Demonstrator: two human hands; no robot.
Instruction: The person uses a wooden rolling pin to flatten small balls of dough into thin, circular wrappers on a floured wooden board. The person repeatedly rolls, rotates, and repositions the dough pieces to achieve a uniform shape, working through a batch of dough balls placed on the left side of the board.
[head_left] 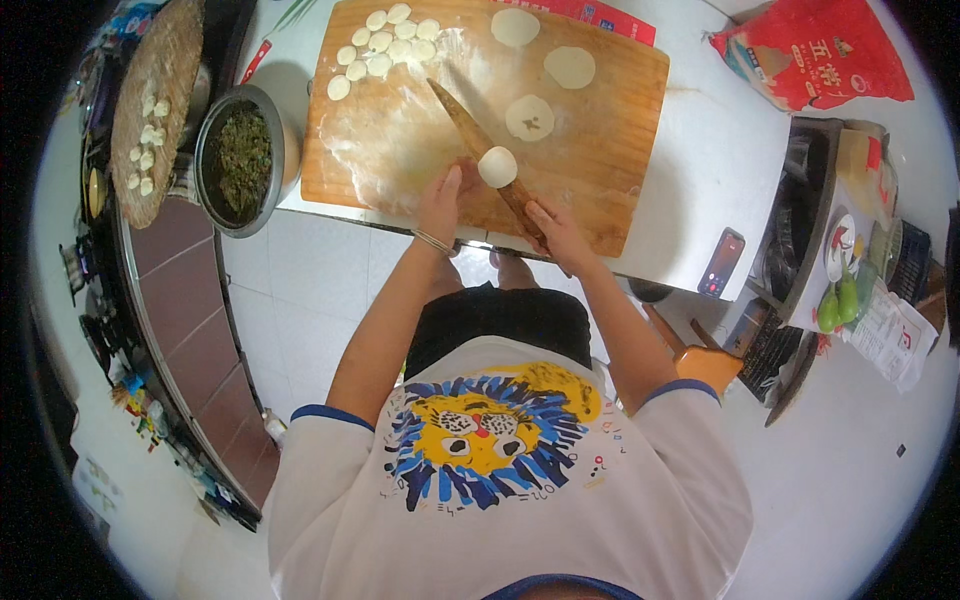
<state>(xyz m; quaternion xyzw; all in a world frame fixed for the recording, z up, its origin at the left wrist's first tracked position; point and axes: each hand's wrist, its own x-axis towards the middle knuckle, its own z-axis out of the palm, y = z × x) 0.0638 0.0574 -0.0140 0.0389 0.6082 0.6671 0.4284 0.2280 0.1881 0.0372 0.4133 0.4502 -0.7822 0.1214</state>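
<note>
Dough Rolled Flat on Floured Board

Rolling pin (480, 150) laid slantwise across wooden board (480, 100), one small round of dough (497, 166) sitting against it near the board's front edge. Right hand (560, 235) closed around the pin's near end, gripping it low so the rest of the pin reaches out over the work. Left hand (440, 200) resting just beside the dough round, fingers extended toward it, thumb close to its edge; probably placed there to turn the piece while the pin presses, though whether fingertips actually touch the dough cannot be told from above. Thin bracelet circling the left wrist.

Farther back on the board, three flattened wrappers (545, 65) spread apart, likely kept separate to stop sticking. Cluster of uncut-looking dough pieces (380, 45) heaped at the far left corner, within easy reach of the left hand. Flour dusted across the middle of the board.

Metal bowl (240, 160) of dark green chopped filling set off the board's left side. Round woven tray (155, 100) beyond it, holding a few pale shaped pieces. Red bag (810, 55) lying at the table's far right corner. Phone (722, 262) parked at the table's near right edge, well apart from the flour.
</note>
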